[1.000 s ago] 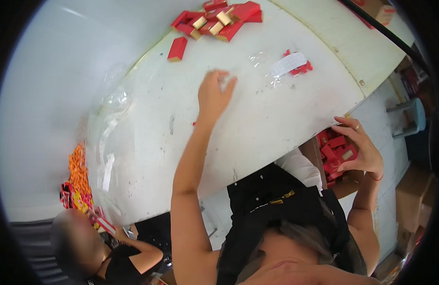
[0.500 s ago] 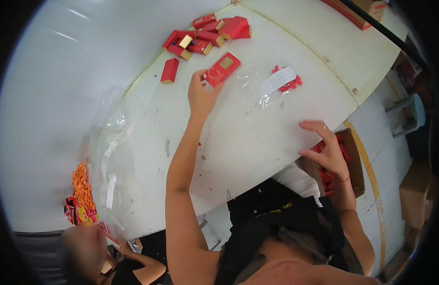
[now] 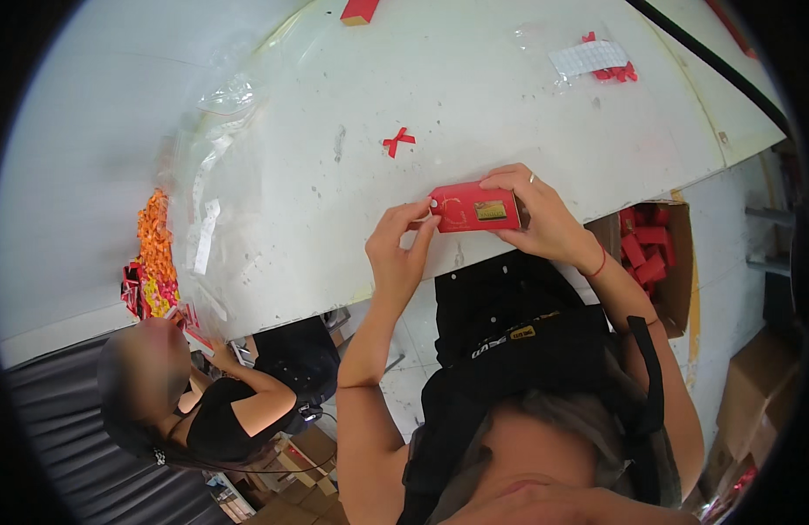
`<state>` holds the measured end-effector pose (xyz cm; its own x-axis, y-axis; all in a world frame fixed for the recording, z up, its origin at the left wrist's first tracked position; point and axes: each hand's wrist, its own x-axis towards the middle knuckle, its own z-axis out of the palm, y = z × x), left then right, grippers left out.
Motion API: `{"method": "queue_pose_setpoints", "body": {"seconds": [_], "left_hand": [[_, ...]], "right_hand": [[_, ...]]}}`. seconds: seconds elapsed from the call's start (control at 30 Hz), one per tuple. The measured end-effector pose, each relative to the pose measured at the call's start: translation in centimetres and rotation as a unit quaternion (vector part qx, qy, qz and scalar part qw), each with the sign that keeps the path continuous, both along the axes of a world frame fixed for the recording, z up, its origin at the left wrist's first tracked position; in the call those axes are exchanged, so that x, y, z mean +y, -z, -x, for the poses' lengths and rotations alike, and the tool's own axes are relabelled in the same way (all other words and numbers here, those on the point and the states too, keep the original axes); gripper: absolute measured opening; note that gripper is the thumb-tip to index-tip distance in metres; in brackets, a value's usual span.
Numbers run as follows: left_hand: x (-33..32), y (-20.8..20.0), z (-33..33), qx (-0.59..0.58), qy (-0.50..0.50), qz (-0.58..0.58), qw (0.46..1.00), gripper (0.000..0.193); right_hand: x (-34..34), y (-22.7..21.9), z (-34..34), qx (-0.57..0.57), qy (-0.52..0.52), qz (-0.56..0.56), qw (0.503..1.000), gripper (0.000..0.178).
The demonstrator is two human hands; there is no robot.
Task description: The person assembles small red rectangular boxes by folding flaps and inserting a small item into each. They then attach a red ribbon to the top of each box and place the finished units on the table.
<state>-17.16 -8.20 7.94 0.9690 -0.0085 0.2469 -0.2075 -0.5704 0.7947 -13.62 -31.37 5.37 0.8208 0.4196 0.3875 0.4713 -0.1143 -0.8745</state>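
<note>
A small red box (image 3: 459,219) with a gold panel on its face is held near the table's front edge. My right hand (image 3: 547,226) wraps round its right end, thumb below and fingers above. At the left end, the thumb and fingers of my left hand (image 3: 397,249) are closed on the box's edge, beside a small white dot. Whether they also hold something small cannot be made out. Just beyond lies a red ribbon bow (image 3: 398,141) on the white table (image 3: 291,210).
A clear bag with red bows and a white sticker sheet (image 3: 588,59) lies at the far right. Another red box (image 3: 359,10) sits at the far edge. Below right stands a carton (image 3: 678,289) of red boxes. A co-worker (image 3: 238,411) sits left, near orange wrapped pieces (image 3: 154,236).
The red box has come from the far side to the table's near edge. My right hand has taken hold of it too. My view has shifted, and a loose red bow now shows plainly.
</note>
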Motion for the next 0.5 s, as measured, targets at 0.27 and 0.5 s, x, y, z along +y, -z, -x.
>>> {"method": "queue_pose_setpoints", "body": {"seconds": [0.27,0.5], "left_hand": [[-1.2,-0.8,-1.4,-0.02,-0.03,-0.044,0.998,0.011],[-1.3,0.0,-1.7,-0.06,-0.019,-0.071,0.996,0.008]], "right_hand": [[-0.2,0.1,0.0,-0.011,0.008,0.007,1.0,0.054],[-0.2,0.2,-0.1,0.024,0.012,0.017,0.999,0.054]]}}
